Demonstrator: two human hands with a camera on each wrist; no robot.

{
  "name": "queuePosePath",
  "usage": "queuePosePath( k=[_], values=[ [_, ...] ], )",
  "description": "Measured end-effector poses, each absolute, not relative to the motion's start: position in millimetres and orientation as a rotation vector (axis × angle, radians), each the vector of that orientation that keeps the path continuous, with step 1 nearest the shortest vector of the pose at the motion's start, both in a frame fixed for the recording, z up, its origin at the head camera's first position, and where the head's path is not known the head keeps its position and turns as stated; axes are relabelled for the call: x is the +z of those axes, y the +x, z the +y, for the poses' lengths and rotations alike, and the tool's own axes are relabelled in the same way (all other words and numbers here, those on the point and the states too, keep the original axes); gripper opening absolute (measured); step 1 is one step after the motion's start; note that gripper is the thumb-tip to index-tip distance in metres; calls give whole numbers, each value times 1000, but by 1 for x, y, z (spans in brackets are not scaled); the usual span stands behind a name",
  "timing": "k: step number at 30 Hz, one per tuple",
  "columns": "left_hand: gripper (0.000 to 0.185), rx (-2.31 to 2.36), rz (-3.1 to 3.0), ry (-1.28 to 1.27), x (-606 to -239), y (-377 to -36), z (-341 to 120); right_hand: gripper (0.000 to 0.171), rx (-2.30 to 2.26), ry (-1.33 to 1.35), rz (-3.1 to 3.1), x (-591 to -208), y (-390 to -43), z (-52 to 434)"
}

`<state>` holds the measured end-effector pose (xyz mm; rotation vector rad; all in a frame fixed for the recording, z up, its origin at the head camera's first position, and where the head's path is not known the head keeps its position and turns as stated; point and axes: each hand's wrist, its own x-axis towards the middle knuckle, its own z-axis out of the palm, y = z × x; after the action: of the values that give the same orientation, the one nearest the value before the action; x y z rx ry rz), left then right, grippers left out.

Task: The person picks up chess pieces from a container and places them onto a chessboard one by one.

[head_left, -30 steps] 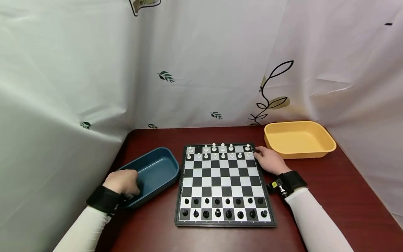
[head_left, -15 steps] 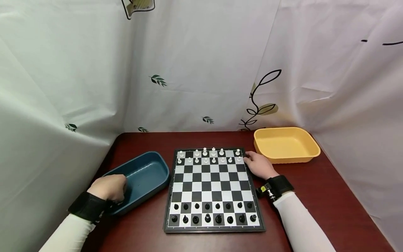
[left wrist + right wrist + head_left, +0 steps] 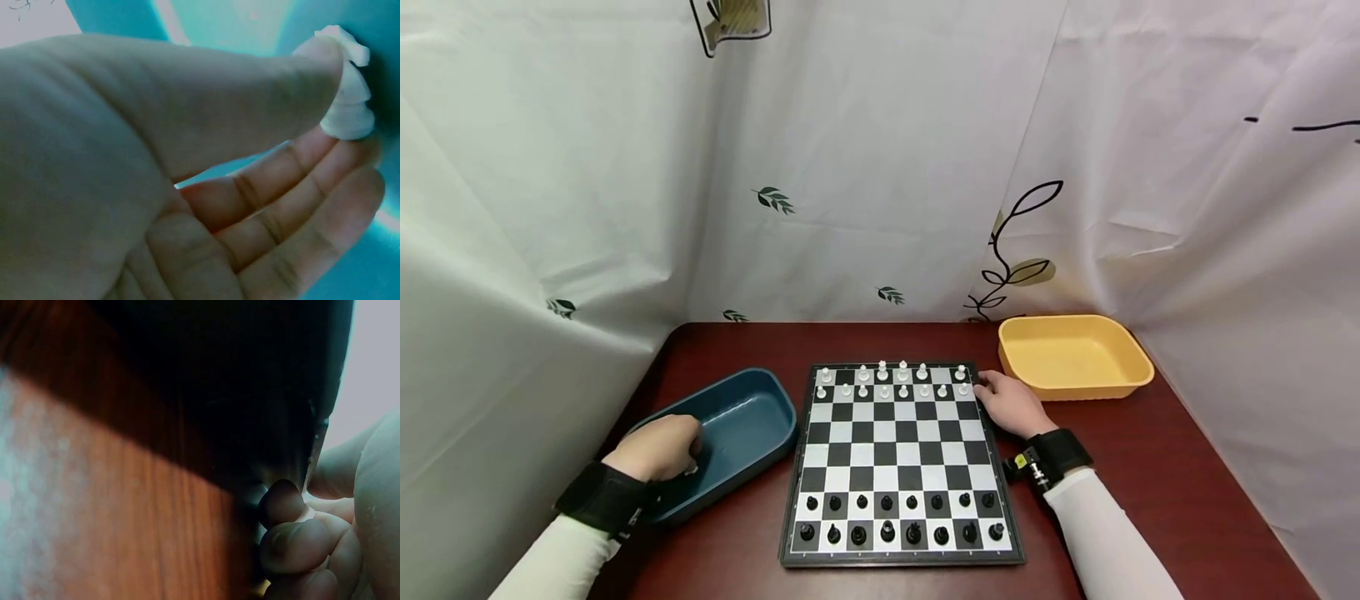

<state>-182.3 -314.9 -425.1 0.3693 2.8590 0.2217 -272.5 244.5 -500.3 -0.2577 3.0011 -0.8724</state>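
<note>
Pinching a white knight (image 3: 345, 94) over the blue tray (image 3: 752, 398), the left hand (image 3: 658, 447) is staying put as before; the right hand (image 3: 1011, 403), fingers curled, is still resting at the chessboard's (image 3: 901, 454) far corner, holding nothing visible.

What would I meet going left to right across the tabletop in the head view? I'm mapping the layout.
left hand → blue tray → chessboard → right hand → yellow tray
</note>
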Motion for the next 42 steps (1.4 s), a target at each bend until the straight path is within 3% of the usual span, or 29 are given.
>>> queuePosePath(
  k=[6,15,26,32,42],
  values=[
    [21,205,2878,409,-427,-184,-317,47,-876,-252,3005,-501,-271,245],
    [46,181,2957,515,-431,-177,-317,47,-878,-237,2996,-503,-269,243],
    [13,234,3029,617,-421,-187,-313,46,-885,-251,3002,-502,-269,243],
    [6,407,3043,705,-411,-203,-300,47,-878,-244,2996,-502,-268,242],
    [16,566,3130,830,-396,-227,-274,48,-869,-245,3003,-502,-270,243]
  ],
)
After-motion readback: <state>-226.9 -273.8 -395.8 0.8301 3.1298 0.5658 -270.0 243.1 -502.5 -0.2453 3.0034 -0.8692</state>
